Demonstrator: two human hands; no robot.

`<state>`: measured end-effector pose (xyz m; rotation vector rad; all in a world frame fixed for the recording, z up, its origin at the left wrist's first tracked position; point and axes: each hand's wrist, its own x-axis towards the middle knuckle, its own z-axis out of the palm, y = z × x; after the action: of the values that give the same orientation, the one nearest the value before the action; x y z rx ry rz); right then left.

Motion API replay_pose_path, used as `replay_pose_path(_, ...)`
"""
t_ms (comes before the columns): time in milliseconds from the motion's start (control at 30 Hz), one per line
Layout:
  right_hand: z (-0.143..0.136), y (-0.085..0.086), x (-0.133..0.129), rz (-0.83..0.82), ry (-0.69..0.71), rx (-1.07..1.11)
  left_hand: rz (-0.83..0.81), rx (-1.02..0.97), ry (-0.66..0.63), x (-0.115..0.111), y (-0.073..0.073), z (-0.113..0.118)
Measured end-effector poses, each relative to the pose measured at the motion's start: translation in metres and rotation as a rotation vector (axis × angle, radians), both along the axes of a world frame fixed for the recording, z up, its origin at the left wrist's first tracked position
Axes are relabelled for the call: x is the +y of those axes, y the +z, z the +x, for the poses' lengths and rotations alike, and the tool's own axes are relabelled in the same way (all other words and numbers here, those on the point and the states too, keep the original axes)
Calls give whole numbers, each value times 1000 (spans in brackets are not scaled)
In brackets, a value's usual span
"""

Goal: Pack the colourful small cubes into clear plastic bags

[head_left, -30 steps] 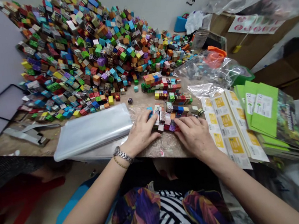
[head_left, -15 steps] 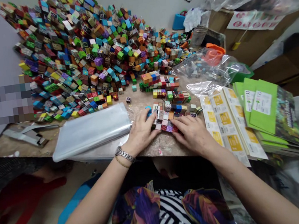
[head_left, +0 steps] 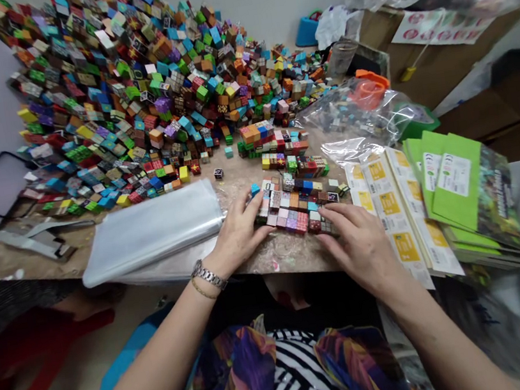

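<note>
A block of small patterned cubes (head_left: pixel 285 207) lies on the brown table (head_left: pixel 254 260) near its front edge. My left hand (head_left: pixel 240 230) rests at the left side of these cubes, fingers apart and touching the edge. At the right, my right hand (head_left: pixel 355 233) has its fingertips on a few cubes, thumb and fingers apart around them. Just behind stand short rows of cubes (head_left: pixel 311 165). A large heap of mixed coloured cubes (head_left: pixel 129 90) rises at the back left.
Clear plastic bags (head_left: pixel 153 229) lie left of my left hand, with a metal piece (head_left: pixel 38 239) beyond them. On the right are sticker sheets (head_left: pixel 389 202), green booklets (head_left: pixel 456 180) and a clear bag with an orange item (head_left: pixel 368 89). A cardboard box (head_left: pixel 436 73) stands behind.
My right hand has moved right along the cubes, showing more of them. My left hand stays at their left side. The view has shifted slightly, and a black frame now shows at the far left.
</note>
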<state>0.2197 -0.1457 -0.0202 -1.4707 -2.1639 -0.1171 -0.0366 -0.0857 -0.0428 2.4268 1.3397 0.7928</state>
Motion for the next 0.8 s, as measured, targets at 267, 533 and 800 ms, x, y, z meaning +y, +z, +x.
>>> replay_pose_path(267, 7, -14, -10, -36, -94, -24, 32, 8, 8, 2, -8, 2)
replay_pose_path(533, 2, -14, 1, -47, -101, 5, 26, 46, 111, -4, -1, 17)
replay_pose_path(800, 10, 1, 19, -19, -75, 94, -3, -19, 43, 6, 9, 0)
